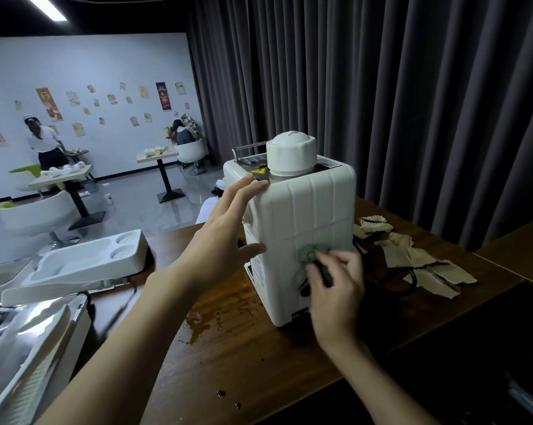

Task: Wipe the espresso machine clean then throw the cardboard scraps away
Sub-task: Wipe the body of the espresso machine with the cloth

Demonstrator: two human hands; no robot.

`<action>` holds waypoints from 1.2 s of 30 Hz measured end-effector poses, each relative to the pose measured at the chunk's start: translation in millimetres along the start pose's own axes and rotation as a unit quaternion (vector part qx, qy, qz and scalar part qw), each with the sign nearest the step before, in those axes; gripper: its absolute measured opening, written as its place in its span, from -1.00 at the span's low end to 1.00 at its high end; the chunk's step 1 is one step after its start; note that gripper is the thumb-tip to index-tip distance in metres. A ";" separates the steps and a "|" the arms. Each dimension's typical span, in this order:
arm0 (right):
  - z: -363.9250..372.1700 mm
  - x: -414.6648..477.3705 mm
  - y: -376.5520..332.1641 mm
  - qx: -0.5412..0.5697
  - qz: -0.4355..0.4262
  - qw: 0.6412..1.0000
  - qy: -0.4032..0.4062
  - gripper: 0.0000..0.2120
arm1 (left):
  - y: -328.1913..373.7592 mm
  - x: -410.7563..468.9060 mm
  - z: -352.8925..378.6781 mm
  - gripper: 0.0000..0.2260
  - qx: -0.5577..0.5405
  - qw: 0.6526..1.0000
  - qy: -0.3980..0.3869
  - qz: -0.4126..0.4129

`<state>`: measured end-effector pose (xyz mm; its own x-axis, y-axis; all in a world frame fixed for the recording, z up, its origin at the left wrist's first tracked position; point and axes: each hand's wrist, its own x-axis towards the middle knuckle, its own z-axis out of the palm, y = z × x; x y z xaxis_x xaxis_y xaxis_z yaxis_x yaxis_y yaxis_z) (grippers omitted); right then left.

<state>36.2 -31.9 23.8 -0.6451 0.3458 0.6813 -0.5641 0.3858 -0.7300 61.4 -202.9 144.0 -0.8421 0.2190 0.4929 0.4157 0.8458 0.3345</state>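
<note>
Nearest the camera, the wooden table [243, 357] carries a brown liquid spill [210, 320] beside the machine base. The right hand [335, 289] curls its fingers around a grey-green cloth [312, 254] and presses it against the lower rear panel of the espresso machine [308, 216]. The left hand [225, 228] holds nothing: its fingers are straight and spread, with the fingertips on the upper left edge of the housing. The machine stands upright on the table with a white cap [291, 154] on top. Cardboard scraps [412, 256] lie on the table just right of the machine. To the left lies a white tray [84, 265] with two round moulded recesses. A dark curtain [381, 87] hangs behind.
</note>
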 end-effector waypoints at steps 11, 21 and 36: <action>14.6 -18.6 -18.4 0.005 -0.011 1.000 0.000 -0.80 | -1.1 1.4 -0.4 -0.11 -0.017 1.000 -0.009 0.006; -4.9 48.0 -10.2 0.013 0.009 0.997 0.071 -0.78 | -1.7 1.2 -3.2 -0.24 -0.044 0.999 -0.017 0.005; -11.1 77.5 -18.0 -0.003 -0.019 0.997 0.081 -0.75 | -0.5 0.4 -2.9 -0.29 -0.053 0.998 -0.010 0.012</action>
<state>2.0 -2.6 90.3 -0.5308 0.4642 0.7091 -0.5837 0.4064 -0.7029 61.9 -204.7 146.4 -0.8379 0.2494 0.4855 0.4687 0.7847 0.4057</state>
